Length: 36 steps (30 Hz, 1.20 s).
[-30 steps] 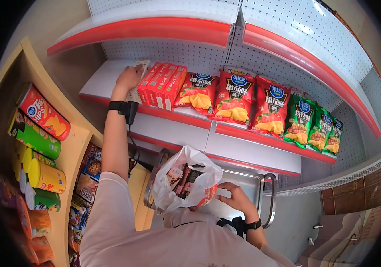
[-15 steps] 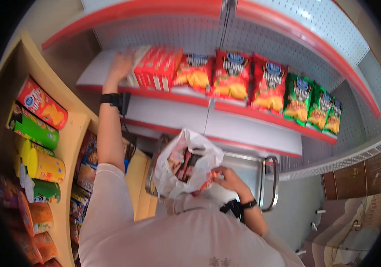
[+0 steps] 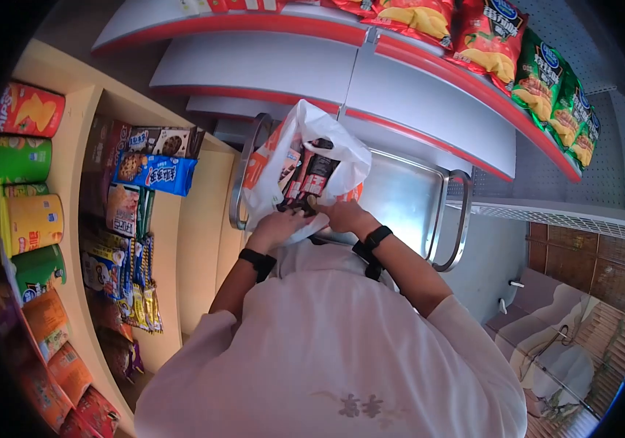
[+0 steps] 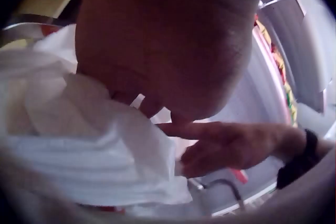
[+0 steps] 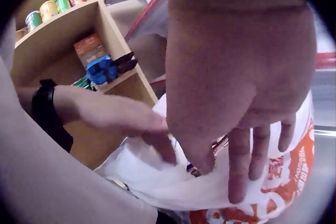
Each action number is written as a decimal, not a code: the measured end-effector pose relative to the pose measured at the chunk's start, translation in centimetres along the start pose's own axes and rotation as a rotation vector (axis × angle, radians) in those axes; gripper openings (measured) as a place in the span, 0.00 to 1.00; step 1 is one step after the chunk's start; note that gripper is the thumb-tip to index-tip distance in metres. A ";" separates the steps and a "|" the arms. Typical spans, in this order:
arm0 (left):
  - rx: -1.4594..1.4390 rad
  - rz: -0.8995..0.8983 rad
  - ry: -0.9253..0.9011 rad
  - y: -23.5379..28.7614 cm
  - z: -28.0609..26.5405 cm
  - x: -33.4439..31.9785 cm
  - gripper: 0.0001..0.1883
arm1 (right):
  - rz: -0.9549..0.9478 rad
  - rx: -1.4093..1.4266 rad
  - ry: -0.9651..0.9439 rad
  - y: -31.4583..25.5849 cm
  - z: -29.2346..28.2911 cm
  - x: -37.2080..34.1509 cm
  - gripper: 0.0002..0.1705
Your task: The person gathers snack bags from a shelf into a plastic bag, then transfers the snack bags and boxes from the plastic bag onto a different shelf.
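A white plastic bag (image 3: 356,150) with orange print stands in front of the person's body, its mouth wide open. Dark and pink snack packets (image 3: 315,175) lie inside it. At the bag's near rim, my left hand (image 3: 276,228) reaches over the edge with loosely extended fingers, partly hidden by the plastic. Close beside it, my right hand (image 3: 345,217) is at the same rim with its thumb over the opening. In the right wrist view, straight fingers (image 5: 239,166) of that hand lie along the bag's printed outside.
A metal tray cart (image 3: 404,197) with side handles stands under and right of the bag. White shelves with red edges rise ahead, bearing chip bags (image 3: 491,40) and red boxes (image 3: 243,6). On the left, a wooden shelf (image 3: 203,219) holds cans (image 3: 35,223) and snack packs (image 3: 155,171).
My left hand has left the pale box beside the red boxes on the shelf and come down to the bag. My right hand moved left onto the rim. The head view tilted down.
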State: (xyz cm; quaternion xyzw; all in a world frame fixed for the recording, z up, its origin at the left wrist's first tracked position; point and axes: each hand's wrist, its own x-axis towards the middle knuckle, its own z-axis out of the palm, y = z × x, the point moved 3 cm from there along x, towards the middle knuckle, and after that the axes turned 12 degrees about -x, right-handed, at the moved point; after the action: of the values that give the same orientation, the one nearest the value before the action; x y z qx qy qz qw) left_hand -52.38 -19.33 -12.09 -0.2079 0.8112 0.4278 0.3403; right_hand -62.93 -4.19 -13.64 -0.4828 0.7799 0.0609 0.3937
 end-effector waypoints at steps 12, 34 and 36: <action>0.579 0.293 0.330 -1.9 -3.7 7.1 0.20 | 0.030 -0.061 0.042 -1.3 0.8 -2.7 0.16; -0.167 0.812 0.184 10.8 -7.5 -8.7 0.44 | -0.269 0.901 0.681 -0.2 -9.8 -13.7 0.57; -0.125 0.824 0.264 12.2 -6.9 -10.2 0.45 | -0.242 0.801 0.723 -0.2 -11.2 -13.8 0.56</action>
State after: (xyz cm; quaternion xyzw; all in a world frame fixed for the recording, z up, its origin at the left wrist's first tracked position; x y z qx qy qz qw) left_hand -55.67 -17.93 4.84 0.0600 0.8354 0.5459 0.0214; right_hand -65.89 0.14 3.36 -0.3718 0.7664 -0.4559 0.2579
